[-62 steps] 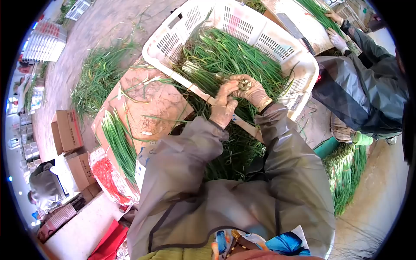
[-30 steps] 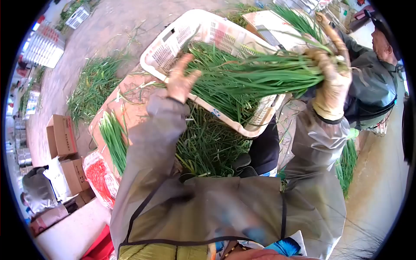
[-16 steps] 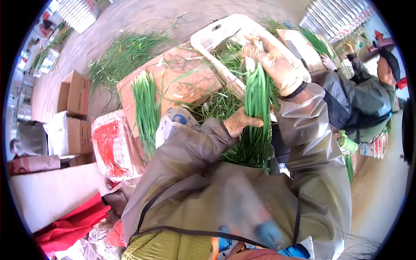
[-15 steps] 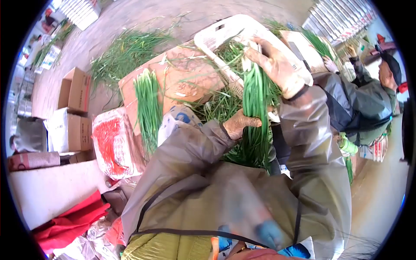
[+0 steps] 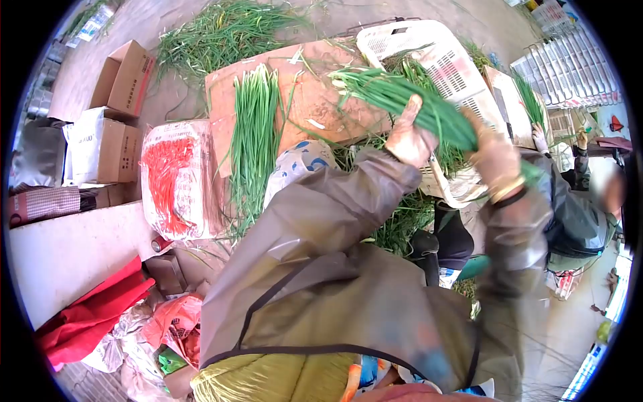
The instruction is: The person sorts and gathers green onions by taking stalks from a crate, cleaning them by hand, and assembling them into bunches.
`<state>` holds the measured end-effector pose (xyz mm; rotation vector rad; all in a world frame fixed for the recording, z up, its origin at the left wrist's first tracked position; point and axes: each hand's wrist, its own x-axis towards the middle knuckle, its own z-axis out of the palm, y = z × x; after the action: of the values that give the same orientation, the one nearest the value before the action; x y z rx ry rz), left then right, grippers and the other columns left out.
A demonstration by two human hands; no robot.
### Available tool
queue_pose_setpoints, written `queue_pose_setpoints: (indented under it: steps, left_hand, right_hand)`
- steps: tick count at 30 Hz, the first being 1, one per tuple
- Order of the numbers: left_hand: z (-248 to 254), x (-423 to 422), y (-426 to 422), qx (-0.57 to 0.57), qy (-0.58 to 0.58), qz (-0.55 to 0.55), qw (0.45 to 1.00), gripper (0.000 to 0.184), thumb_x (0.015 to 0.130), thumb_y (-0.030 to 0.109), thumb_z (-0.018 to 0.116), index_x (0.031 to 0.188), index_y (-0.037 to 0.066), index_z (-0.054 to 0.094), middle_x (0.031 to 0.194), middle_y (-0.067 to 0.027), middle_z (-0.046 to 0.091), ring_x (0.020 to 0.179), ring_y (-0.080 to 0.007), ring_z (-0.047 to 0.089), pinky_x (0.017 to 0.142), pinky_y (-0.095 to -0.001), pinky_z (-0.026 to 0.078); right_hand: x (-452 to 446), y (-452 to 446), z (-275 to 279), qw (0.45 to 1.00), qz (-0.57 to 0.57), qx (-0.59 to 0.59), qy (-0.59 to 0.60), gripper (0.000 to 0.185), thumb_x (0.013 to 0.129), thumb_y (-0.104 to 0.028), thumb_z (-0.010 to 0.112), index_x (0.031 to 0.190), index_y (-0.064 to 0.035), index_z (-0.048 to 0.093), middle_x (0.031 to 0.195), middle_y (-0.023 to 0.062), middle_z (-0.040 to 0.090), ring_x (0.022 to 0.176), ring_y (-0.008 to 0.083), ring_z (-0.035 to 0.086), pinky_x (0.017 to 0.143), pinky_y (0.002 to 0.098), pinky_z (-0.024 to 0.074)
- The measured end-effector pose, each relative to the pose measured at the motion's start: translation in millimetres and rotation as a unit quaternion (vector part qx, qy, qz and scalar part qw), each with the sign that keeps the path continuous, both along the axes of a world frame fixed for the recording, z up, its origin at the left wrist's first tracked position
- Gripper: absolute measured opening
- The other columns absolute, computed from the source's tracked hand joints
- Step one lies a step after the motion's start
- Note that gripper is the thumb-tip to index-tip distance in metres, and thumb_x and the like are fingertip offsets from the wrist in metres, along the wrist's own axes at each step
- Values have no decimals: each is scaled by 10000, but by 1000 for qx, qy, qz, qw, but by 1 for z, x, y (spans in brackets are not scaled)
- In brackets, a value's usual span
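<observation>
A bunch of garlic chives (image 5: pixel 402 97) is held almost level between my two hands, its pale cut ends pointing left over the cardboard. My left hand (image 5: pixel 412 136) grips the bunch near its middle from below, thumb up along its side. Around the leafy end closes my right hand (image 5: pixel 495 159), somewhat blurred by motion. Left of the held bunch, another bundle of chives (image 5: pixel 254 127) lies on the cardboard sheet (image 5: pixel 311 67). Behind my hands stands a white plastic crate (image 5: pixel 462 70) with loose chives in it.
Red ties (image 5: pixel 167 187) lie on a wrapped package (image 5: pixel 201 181) at left, beside cardboard boxes (image 5: pixel 127 84). A heap of chives (image 5: pixel 228 33) covers floor beyond the cardboard. Loose greens (image 5: pixel 405 224) lie below my forearms. A co-worker (image 5: pixel 576 201) sits at right.
The held bunch has turned from upright to nearly level, pale ends now left. My right hand has moved from the pale ends down to the leafy end; my left hand has risen. The view has shifted.
</observation>
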<state>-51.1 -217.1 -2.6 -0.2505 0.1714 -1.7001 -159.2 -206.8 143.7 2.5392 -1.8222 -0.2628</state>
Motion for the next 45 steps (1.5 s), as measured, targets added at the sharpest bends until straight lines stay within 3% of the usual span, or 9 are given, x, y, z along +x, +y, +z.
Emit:
queue_pose_setpoints:
  steps: [7, 13, 20, 24, 26, 32, 36, 41, 45]
  left_hand:
    - [1, 15, -3, -42, -143, -19, 989, 753, 764, 655, 430, 1304, 139, 328, 1349, -128, 343, 1253, -292, 301, 997, -559, 215]
    - [-98, 24, 55, 88, -517, -21, 851, 969, 766, 409, 650, 1380, 20, 10, 1400, -112, 232, 1269, -250, 255, 1002, -416, 237]
    - [-78, 30, 55, 83, -253, -102, 958, 769, 747, 692, 445, 1333, 231, 261, 1337, -45, 323, 1233, -216, 308, 1001, -447, 217]
    - [-81, 33, 62, 51, -118, -55, 990, 591, 807, 403, 596, 1239, 49, 404, 1174, -118, 511, 1105, -259, 474, 975, -451, 351]
    - [-62, 37, 72, 37, -165, -50, 984, 491, 779, 183, 626, 1212, 41, 444, 954, -82, 571, 933, -227, 541, 895, -410, 426]
    - [28, 84, 75, -144, -412, -142, 888, 597, 712, 81, 660, 1258, 66, 420, 884, -49, 558, 800, -173, 547, 752, -328, 460]
    - [74, 108, 89, -247, -548, -263, 754, 487, 744, 71, 656, 1195, 46, 476, 852, -62, 597, 762, -166, 578, 692, -291, 466]
    - [106, 131, 150, -222, -611, -350, 674, 498, 713, 83, 674, 1167, 0, 488, 851, -86, 614, 700, -176, 592, 638, -295, 477]
    - [96, 148, 199, -182, -631, -334, 676, 607, 631, 172, 713, 1162, -23, 494, 853, -96, 612, 680, -173, 588, 553, -269, 472]
  right_hand:
    - [97, -86, 39, 949, 252, -66, 179, 445, 802, -119, 516, 1238, -107, 425, 957, 143, 591, 868, 299, 592, 762, 389, 475]
    - [153, -114, -13, 914, 248, -26, 321, 326, 836, -93, 460, 1159, -61, 482, 884, 151, 628, 849, 307, 618, 719, 406, 502]
    - [73, -11, -28, 952, 243, -103, 157, 151, 827, -78, 468, 966, -97, 526, 643, 65, 567, 581, 228, 615, 486, 337, 498]
    - [30, 93, -104, 967, 162, -163, 113, 336, 803, -242, 558, 1115, -130, 508, 626, 41, 513, 505, 192, 560, 423, 330, 463]
    - [13, 121, -86, 987, 110, 83, -86, 595, 750, -275, 649, 1269, -111, 408, 825, 99, 592, 680, 225, 606, 588, 305, 495]
    - [-50, 109, -30, 693, -156, 132, -692, 284, 848, -121, 574, 1120, -47, 536, 911, 14, 577, 718, 105, 525, 674, 221, 450]
    - [8, 95, -73, 610, 210, 318, -695, 461, 901, -315, 485, 1256, -41, 377, 1012, 80, 537, 944, 140, 511, 776, 278, 439]
    - [36, 59, -44, 132, -31, 275, -952, 435, 842, -387, 545, 1119, -53, 506, 997, 80, 588, 821, 190, 582, 691, 329, 498]
    - [28, 60, -52, 242, -101, 241, -934, 246, 860, -259, 554, 915, -19, 542, 507, -47, 358, 460, 93, 344, 488, 246, 357]
